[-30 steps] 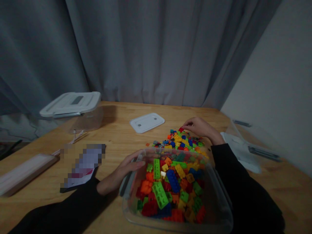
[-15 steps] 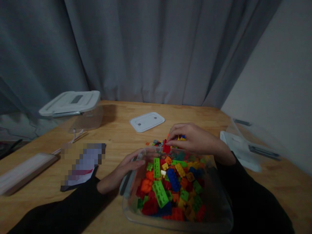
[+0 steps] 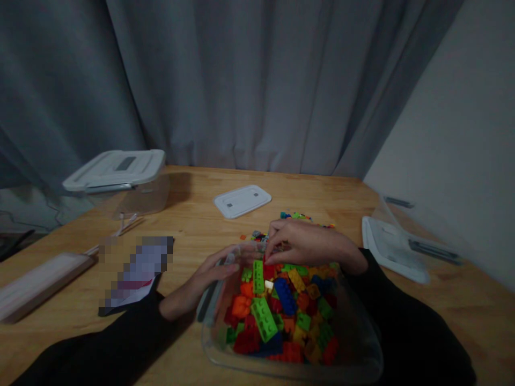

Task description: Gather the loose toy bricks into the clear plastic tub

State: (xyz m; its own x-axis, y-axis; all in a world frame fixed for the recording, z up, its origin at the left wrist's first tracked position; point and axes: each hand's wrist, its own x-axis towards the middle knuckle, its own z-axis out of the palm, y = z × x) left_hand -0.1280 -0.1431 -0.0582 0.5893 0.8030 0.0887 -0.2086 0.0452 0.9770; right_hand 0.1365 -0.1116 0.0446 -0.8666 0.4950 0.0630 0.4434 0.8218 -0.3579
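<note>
A clear plastic box point(image 3: 293, 372) stands in front of me, holding many bricks in red, green, orange, yellow and blue. My left hand point(image 3: 209, 276) rests on the box's far left corner, thumb over the rim and fingers along the outside. Over the far part of the box is my right hand point(image 3: 287, 241), its fingers pinched downward on a red brick point(image 3: 267, 265), mostly hidden by the fingertips. A long green brick point(image 3: 258, 276) lies just left of it. Behind the box, small loose bricks point(image 3: 295, 215) are partly hidden by my right hand.
A white lid point(image 3: 242, 201) lies flat on the wooden table point(image 3: 193, 230). At the back left stands a lidded clear box point(image 3: 145, 195). A phone-like device point(image 3: 140, 273), blurred out, and a long pale case point(image 3: 44, 284) lie left. Another clear container point(image 3: 422, 230) is at right.
My right hand has moved nearer and slightly left, bringing the red brick from beyond the far rim to the bricks inside the box. My left hand has stayed in place.
</note>
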